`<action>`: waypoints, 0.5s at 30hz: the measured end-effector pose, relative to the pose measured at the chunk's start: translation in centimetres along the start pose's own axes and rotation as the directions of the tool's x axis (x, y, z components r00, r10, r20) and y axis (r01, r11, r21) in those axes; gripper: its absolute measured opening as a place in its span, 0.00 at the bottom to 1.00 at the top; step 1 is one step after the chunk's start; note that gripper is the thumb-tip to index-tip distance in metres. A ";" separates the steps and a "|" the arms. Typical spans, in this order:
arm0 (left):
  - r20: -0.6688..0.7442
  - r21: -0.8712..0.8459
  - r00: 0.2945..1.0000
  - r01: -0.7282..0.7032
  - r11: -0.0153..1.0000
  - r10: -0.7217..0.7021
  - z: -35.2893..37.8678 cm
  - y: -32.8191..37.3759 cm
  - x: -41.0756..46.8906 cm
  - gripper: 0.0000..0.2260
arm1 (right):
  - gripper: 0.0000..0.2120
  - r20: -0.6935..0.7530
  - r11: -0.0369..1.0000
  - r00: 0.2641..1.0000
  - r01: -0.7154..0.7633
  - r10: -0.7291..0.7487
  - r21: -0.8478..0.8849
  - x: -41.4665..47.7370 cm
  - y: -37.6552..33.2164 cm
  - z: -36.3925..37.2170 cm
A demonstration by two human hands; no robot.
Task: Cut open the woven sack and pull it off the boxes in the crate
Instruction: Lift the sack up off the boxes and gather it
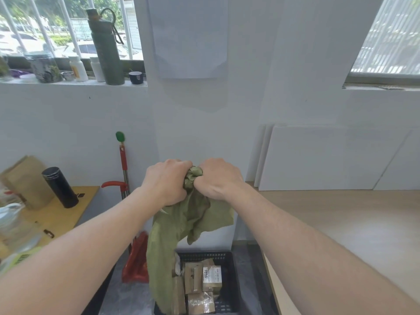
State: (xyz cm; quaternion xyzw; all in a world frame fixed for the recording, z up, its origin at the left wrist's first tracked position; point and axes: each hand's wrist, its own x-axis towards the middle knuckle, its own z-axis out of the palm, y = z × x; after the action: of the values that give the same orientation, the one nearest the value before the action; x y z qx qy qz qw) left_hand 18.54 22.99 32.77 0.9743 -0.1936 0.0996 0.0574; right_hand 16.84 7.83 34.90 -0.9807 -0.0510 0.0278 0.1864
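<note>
1. A black plastic crate [234, 280] with a perforated wall stands on the floor between two benches.
2. Inside the crate lie several brown cardboard boxes [211, 278], packed close together. One carries a white label with handwritten digits.
3. The woven sack [179, 226] is olive green, thin and much wrinkled. It is held up above the crate and hangs down in loose folds.
4. Its lower end reaches into the left side of the crate, beside the boxes. The boxes on the right side lie uncovered.
5. The left hand [167, 180] and the right hand [217, 178] are both closed as fists around the bunched top of the sack, just beside each other.
6. On the left bench [63, 214] stands a black bottle [60, 187].
</note>
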 end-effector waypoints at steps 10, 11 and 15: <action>0.198 -0.136 0.941 0.303 0.943 -0.274 -1.1 -0.3 2.4 0.03 | 0.38 -0.317 0.793 0.816 0.255 -0.484 -0.554 -0.3 2.4 1.8; 0.214 -0.167 0.933 0.328 0.930 -0.290 -1.3 -0.3 2.7 0.03 | 0.45 -0.308 0.767 0.806 0.255 -0.505 -0.589 -0.4 2.5 2.0; 0.323 -0.355 0.904 0.389 0.850 -0.280 -2.1 0.2 3.1 0.04 | 0.57 -0.332 0.774 0.831 0.172 -0.446 -0.610 -0.3 2.6 2.4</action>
State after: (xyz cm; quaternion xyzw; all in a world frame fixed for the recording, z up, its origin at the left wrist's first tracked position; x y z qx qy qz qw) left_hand 20.95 21.95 35.49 0.9633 -0.0418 -0.0830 0.2517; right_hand 16.60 6.23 31.76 -0.9462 -0.1767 -0.2526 -0.0981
